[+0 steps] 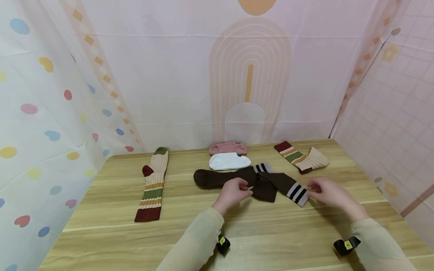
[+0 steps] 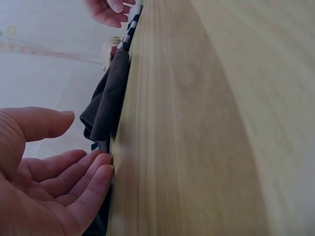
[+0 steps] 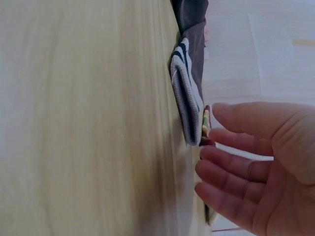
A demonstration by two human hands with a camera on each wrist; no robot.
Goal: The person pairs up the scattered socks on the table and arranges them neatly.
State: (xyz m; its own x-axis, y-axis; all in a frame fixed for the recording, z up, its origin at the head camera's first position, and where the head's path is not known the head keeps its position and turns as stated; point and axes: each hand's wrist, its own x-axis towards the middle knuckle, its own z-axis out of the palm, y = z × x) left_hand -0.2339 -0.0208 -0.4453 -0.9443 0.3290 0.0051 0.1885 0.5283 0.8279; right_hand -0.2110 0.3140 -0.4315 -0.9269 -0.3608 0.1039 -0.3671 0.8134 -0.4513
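Observation:
Two dark brown socks with striped cuffs lie overlapping in the middle of the table in the head view. One brown sock [image 1: 211, 179] stretches out to the left; the other brown sock [image 1: 283, 182] is bent, its striped cuff [image 3: 187, 93] pointing right. My left hand [image 1: 234, 194] hovers at the near side of the socks, thumb and fingers apart with nothing between them in the left wrist view. Beside the right-hand cuff is my right hand [image 1: 329, 194], its fingers loosely bent. The right wrist view shows a gap between that hand [image 3: 261, 162] and the cuff.
A striped cream sock [image 1: 154, 188] with maroon heel lies flat at the left. Its look-alike, a bent striped sock [image 1: 301, 158], is at the back right. A white ankle sock [image 1: 229, 161] and a pink sock [image 1: 228, 148] lie behind the brown socks, near the curtain [image 1: 169, 94].

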